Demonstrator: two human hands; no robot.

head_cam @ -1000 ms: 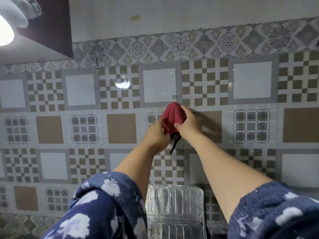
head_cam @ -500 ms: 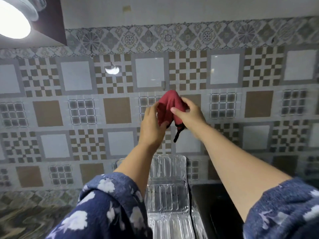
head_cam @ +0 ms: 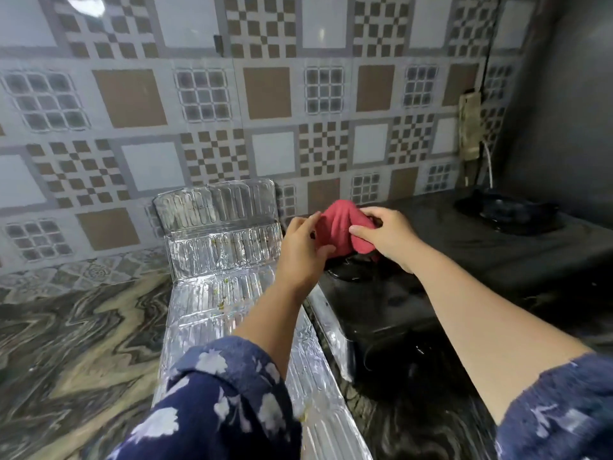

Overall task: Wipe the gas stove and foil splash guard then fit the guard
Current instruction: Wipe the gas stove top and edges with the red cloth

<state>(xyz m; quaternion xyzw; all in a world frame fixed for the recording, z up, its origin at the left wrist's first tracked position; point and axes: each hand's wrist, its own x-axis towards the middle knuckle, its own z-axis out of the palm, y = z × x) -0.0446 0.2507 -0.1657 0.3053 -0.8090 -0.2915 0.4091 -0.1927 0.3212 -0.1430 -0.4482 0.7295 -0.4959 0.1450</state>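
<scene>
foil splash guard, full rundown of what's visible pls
The foil splash guard is shiny, ribbed silver sheet in hinged panels. It lies mostly flat along the marbled counter, left of the black gas stove, with its far panel bent up against the tiled wall. Yellowish food specks dot it. The left forearm crosses above it; contact can't be told.

Open marbled surface [head_cam: 76,343] left of the foil splash guard [head_cam: 229,293], free run up to the tiled wall [head_cam: 132,104]. Guard lies along the gas stove [head_cam: 447,260] left edge, far panel bent upright near the wall, blocking low passage from left surface onto stove; both hands, left hand [head_cam: 300,252] and right hand [head_cam: 388,237], bunched on the red cloth [head_cam: 338,227] above the near burner. Stove top between burners clear; far burner [head_cam: 504,212], dark side wall [head_cam: 564,111] and hanging cable [head_cam: 487,161] close off the right.
</scene>
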